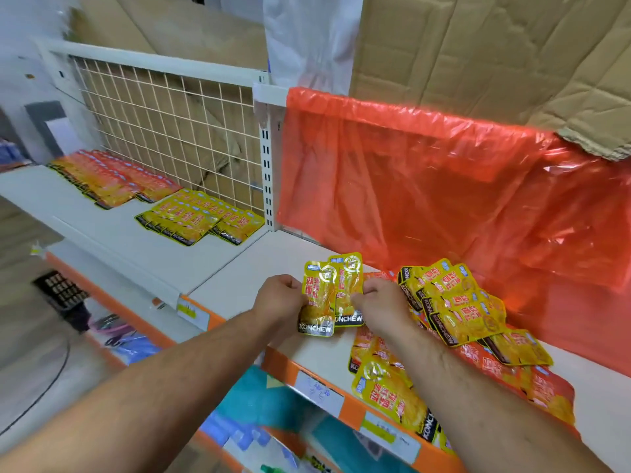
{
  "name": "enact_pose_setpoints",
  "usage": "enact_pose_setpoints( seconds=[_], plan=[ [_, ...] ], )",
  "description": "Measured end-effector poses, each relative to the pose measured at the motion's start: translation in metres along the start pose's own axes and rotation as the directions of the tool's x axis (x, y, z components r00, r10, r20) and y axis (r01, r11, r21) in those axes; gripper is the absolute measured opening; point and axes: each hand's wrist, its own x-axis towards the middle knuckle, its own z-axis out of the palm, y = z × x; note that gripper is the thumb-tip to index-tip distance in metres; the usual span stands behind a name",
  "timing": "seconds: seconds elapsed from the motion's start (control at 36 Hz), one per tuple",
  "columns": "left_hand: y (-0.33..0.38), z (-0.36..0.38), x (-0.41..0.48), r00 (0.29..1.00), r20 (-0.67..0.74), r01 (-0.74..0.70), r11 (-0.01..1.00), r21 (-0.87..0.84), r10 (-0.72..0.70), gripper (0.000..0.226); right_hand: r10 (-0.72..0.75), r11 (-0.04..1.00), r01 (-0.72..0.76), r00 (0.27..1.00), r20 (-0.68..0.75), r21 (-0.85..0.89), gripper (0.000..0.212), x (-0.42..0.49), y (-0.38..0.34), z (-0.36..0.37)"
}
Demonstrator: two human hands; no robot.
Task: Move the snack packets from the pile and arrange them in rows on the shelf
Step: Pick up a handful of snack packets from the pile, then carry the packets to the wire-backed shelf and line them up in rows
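Because the shelf [239, 268] is long and its left part carries neat overlapping rows of packets [201, 216] against the wire back [164, 131], the loose pile [457, 308] lies on the right part, over a red plastic sheet [426, 182], near the hands for easy picking. Two packets [333, 291] are held just above the bare shelf between rows and pile, one partly over the other, probably to square them before laying them down. The left hand [280, 298] pinches their left edge and the right hand [382, 302] pinches their right edge.

The two packets [324, 298] pinched between my left hand [278, 297] and right hand [382, 307] read KONCHEW, white on black. Same word on the pile [454, 308] right of my right hand. Shelf-edge labels [319, 387] below: unreadable.
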Motion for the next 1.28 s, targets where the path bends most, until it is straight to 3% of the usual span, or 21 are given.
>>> enact_pose_setpoints(
  seconds=[0.14,0.33,0.5,0.72,0.81,1.28],
  plan=[
    [-0.017,-0.041,0.018,0.999,-0.035,0.006,1.000,-0.024,-0.007,0.017,0.001,1.000,-0.001,1.000,-0.001,-0.030,0.018,0.004,-0.025,0.035],
    [-0.046,-0.111,0.043,0.997,-0.067,0.019,0.997,-0.077,-0.024,0.019,-0.021,0.996,0.023,0.999,0.028,-0.081,0.021,0.001,-0.070,0.098],
    [-0.066,-0.178,0.066,0.999,-0.037,-0.001,0.993,-0.115,-0.003,0.021,-0.031,0.987,0.030,0.999,-0.008,-0.159,0.009,0.001,-0.110,0.158],
    [-0.088,-0.247,0.104,1.000,-0.009,-0.022,0.993,-0.112,0.021,0.018,0.017,0.989,-0.025,0.998,-0.059,-0.145,0.020,0.005,-0.145,0.222],
    [-0.096,-0.259,0.118,1.000,-0.004,-0.011,0.995,-0.100,0.011,0.016,0.037,0.990,-0.044,0.998,-0.057,-0.135,0.033,0.007,-0.152,0.237],
    [-0.073,-0.257,0.214,0.997,0.009,-0.071,0.988,0.137,0.071,0.037,0.081,0.981,-0.091,0.995,-0.064,-0.170,0.033,0.105,-0.155,0.257]
  ],
)
